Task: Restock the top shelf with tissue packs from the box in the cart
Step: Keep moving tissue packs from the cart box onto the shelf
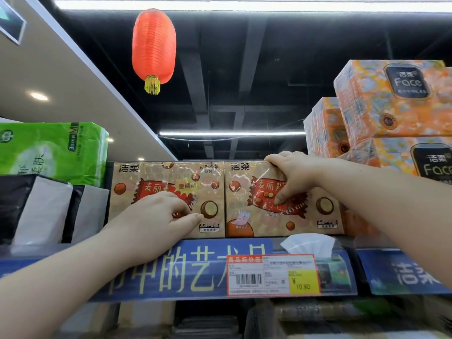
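1. mid-frame on the blue-edged top shelf (195, 265), the left tan plastic-wrapped tissue pack (146, 174) and the right tan plastic-wrapped tissue pack (247, 216) stand touching.
2. left hand (156, 216) presses bent fingers on the left pack's front, clasping nothing.
3. right hand (291, 174) grips the right pack's top edge, thumb on its front.
4. orange tissue packs (391, 101) are stacked at right.

tan tissue packs (256, 223), red lantern (153, 45)

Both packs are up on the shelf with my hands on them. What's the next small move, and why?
Probably push both straight back, then let go. The left hand presses the left pack, the right hand grips the right pack by its top edge, and both stand at the shelf edge.
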